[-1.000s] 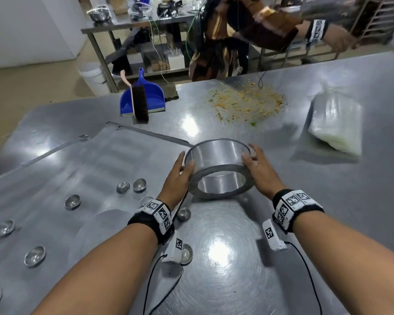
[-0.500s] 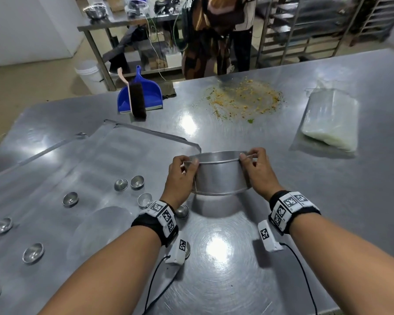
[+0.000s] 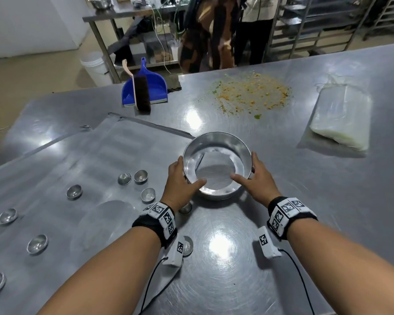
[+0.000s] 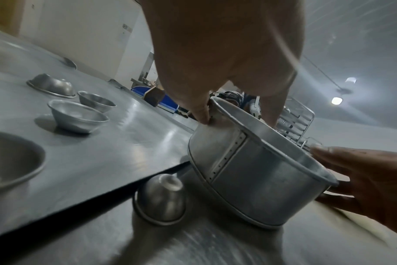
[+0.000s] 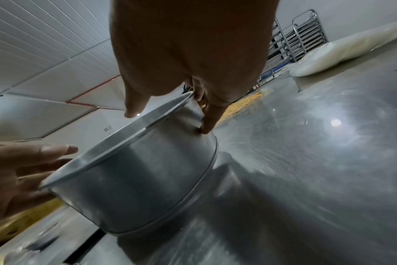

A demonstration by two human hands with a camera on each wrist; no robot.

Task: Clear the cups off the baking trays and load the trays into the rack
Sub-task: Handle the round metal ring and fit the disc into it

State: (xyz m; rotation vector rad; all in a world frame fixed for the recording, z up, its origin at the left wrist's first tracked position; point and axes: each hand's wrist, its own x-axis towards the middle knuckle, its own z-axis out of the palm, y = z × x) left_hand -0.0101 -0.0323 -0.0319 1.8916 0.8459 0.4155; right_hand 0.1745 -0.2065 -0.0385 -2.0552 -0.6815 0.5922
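though the cups are the point of the job, the head view shows both hands on a round aluminium cake tin (image 3: 216,164) standing open side up on the steel table (image 3: 282,223), just off the right edge of the near baking tray (image 3: 89,160). the left hand (image 3: 180,185) clasps its left wall, thumb hooked over the near rim; the right hand (image 3: 255,180) mirrors it on the right wall. small metal cups (image 3: 74,191) lie scattered over the tray to the left, some upright, some upturned; two more sit on the table near the left wrist. a second tray's edge shows beyond the first. the rack (image 3: 328,19) stands far right, behind the table.

from the left wrist, the tin (image 4: 256,172) looks thin-walled with a riveted seam and rolled rim, so probably light, stiff and rather slick; the rim is the sure hold. an upturned cup (image 4: 161,197) sits just beside its base.

from the right wrist, fingers (image 5: 210,118) press the tin's (image 5: 136,188) outer wall while the thumb crosses the rim. the cups look light and likely to skid, best pinched by the lip. the trays look broad, thin and probably springy, so take opposite edges.
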